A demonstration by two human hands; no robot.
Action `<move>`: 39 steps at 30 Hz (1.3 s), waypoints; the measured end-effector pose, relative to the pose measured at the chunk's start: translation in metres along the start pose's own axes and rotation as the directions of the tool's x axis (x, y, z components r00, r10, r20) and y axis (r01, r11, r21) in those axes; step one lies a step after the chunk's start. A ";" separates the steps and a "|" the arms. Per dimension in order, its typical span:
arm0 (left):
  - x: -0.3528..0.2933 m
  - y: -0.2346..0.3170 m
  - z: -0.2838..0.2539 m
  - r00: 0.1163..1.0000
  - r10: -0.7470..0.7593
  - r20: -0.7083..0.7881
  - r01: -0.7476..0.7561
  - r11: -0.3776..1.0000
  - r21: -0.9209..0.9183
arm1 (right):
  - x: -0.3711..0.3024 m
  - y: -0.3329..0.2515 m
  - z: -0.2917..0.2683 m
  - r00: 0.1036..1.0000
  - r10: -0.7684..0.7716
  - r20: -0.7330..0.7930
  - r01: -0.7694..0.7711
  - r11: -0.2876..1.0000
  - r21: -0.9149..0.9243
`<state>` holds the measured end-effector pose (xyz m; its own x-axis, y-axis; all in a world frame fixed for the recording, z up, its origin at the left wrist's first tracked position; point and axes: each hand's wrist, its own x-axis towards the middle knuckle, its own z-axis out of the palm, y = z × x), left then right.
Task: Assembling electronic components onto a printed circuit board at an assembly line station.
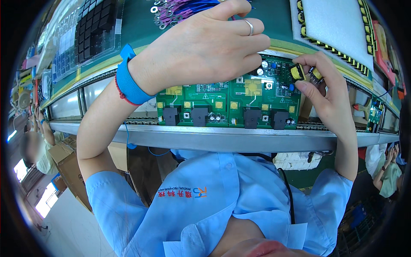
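A green circuit board (pixel 209 92) lies across the rails in front of me, with black blocks along its near edge and small capacitors at its far right. My left hand (pixel 209 47), with a blue wrist strap (pixel 133 81), reaches over the board, palm down. Its fingers are curled, and whatever is between them is hidden. At the board's right end, my right hand (pixel 325 85) pinches a small black-and-yellow transformer (pixel 297 72). A second transformer (pixel 316 75) sits among the same fingers.
Purple-and-blue wires (pixel 175 12) with ring terminals lie beyond my left hand. A clear tray of black blocks (pixel 96 30) stands far left; white foam (pixel 332 25) edged with transformers lies far right. Another board (pixel 375 115) is on the rail (pixel 239 139) at right. Other people stand at both sides.
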<state>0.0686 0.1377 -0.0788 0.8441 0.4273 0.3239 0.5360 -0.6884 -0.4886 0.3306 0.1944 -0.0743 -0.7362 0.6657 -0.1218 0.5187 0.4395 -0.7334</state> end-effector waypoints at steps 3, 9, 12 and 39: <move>0.004 0.001 -0.007 0.970 -0.134 0.202 0.208 0.889 -0.408 | 0.001 0.002 -0.001 1.000 -0.018 -0.006 0.018 1.000 -0.008; 0.005 0.003 -0.007 0.976 -0.093 0.199 0.179 0.861 -0.477 | 0.001 0.001 0.001 0.999 -0.018 -0.026 0.018 1.000 -0.026; 0.003 -0.012 0.004 0.998 -0.043 0.055 0.055 0.970 -0.238 | 0.000 0.001 0.005 0.998 -0.042 -0.049 0.036 0.994 -0.105; -0.037 -0.076 0.010 0.598 -0.802 -0.004 0.722 0.541 -0.431 | 0.025 -0.053 0.023 0.957 -0.198 0.210 0.129 0.945 0.301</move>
<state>-0.0036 0.1797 -0.0616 0.0747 0.8048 0.5888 0.8935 -0.3163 0.3189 0.2743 0.1741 -0.0534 -0.8988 0.4238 -0.1122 0.2644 0.3199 -0.9098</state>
